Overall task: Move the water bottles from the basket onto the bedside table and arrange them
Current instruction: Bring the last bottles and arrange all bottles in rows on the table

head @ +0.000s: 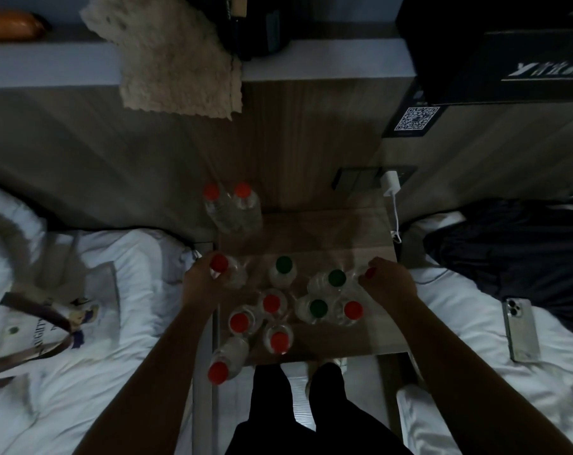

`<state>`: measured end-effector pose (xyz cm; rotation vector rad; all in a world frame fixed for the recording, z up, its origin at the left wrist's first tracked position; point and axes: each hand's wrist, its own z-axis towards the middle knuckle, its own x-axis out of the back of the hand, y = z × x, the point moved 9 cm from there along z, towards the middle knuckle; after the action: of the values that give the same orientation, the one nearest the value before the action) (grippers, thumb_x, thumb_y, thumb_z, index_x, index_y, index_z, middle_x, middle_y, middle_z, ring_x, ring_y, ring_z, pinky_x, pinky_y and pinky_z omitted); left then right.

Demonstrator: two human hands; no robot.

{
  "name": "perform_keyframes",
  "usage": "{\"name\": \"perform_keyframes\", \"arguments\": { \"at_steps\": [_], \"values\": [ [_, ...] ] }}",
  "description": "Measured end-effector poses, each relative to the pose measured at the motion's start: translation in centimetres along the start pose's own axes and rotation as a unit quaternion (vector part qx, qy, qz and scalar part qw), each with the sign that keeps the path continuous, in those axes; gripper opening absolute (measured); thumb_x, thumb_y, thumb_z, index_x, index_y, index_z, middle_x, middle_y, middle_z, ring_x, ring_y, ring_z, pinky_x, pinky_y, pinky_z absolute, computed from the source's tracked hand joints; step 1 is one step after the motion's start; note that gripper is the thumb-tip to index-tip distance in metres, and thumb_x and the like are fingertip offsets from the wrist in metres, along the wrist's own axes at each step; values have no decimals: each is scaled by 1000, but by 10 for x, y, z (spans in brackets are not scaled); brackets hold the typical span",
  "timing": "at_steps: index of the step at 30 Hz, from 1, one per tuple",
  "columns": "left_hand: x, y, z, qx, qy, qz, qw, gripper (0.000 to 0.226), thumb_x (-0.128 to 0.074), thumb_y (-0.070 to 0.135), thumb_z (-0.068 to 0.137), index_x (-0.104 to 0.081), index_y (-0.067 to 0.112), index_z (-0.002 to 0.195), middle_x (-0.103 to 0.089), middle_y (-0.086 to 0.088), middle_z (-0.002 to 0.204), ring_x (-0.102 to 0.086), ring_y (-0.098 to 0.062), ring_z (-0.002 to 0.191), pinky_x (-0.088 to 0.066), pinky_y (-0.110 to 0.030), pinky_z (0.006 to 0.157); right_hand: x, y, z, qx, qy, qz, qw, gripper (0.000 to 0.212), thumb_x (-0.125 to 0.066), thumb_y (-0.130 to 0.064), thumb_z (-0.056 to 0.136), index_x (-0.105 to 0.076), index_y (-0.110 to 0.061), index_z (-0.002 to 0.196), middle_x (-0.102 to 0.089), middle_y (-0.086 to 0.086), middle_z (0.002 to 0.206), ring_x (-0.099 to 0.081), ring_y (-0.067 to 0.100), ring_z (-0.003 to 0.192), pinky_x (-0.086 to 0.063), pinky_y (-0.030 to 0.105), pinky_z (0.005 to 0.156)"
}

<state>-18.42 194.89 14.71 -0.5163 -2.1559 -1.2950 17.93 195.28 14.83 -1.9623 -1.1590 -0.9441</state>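
Several clear water bottles with red or green caps stand on the wooden bedside table (351,231). Two red-capped bottles (232,205) stand side by side at the table's back left corner. My left hand (201,280) grips a red-capped bottle (220,263) at the left edge. My right hand (385,282) grips another red-capped bottle (370,272) near the right edge. Between my hands stand three green-capped bottles (336,278) and several red-capped ones (272,303). One red-capped bottle (227,357) is at the front left corner. No basket is in view.
White beds flank the table. A tote bag (48,326) lies on the left bed, a phone (521,330) and dark clothing (508,244) on the right one. A white charger (390,182) hangs from the wall socket. My legs stand at the table's front edge.
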Motion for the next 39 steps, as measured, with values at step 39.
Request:
{"name": "perform_keyframes", "arguments": {
  "at_steps": [39],
  "values": [
    [-83, 91, 90, -245, 35, 113, 962, 47, -60, 42, 86, -53, 10, 119, -57, -11, 118, -59, -29, 97, -35, -27, 74, -7, -126, 101, 190, 63, 245, 949, 44, -74, -30, 81, -58, -15, 119, -55, -9, 96, -51, 4, 88, -34, -5, 61]
  ]
}}
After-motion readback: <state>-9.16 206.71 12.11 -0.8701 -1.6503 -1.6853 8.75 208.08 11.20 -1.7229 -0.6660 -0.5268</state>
